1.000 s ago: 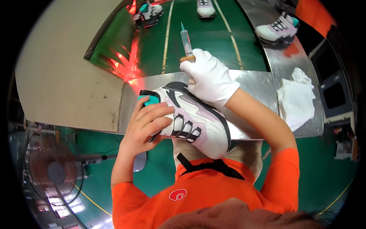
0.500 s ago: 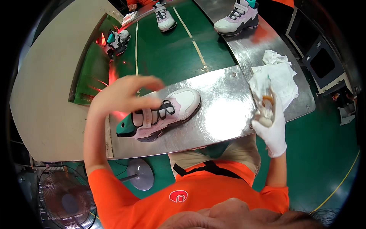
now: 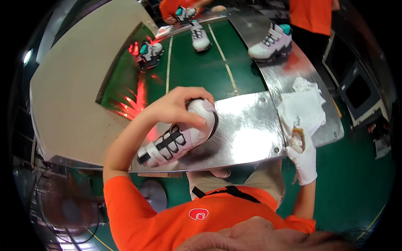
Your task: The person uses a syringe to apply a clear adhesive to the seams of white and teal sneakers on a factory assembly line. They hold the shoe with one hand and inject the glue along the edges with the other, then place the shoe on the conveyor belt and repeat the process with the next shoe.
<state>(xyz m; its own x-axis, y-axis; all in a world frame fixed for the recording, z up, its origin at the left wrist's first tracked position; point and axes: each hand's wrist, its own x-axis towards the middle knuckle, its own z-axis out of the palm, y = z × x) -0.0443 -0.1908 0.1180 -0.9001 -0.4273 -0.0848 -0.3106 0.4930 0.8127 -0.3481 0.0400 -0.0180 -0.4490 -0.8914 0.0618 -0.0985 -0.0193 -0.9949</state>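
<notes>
My bare left hand [image 3: 173, 108] is closed over the toe of a white and pale purple sneaker [image 3: 172, 144] with black laces. The shoe lies slantwise on the metal plate [image 3: 247, 121], its toe pointing away to the right and its heel toward me. In a white glove, my right hand [image 3: 306, 164] is curled round a small brownish piece with crumpled whitish material [image 3: 297, 138]; its exact kind is unclear. That hand hovers at the plate's right edge, beside a white cloth [image 3: 300, 108].
A green conveyor belt [image 3: 217, 69] runs behind the plate, carrying a sneaker [image 3: 200, 37]. Another sneaker [image 3: 151, 54] lies left near red light, and one [image 3: 274, 44] stands on the right metal ledge. At the far end a co-worker's arms are near a shoe [image 3: 185, 14]. A fan [image 3: 69, 205] stands lower left.
My left hand has come down onto the sneaker's toe and gripped it. The shoe has turned, with its laces more toward me. My right hand stays near the cloth, still holding the small piece.
</notes>
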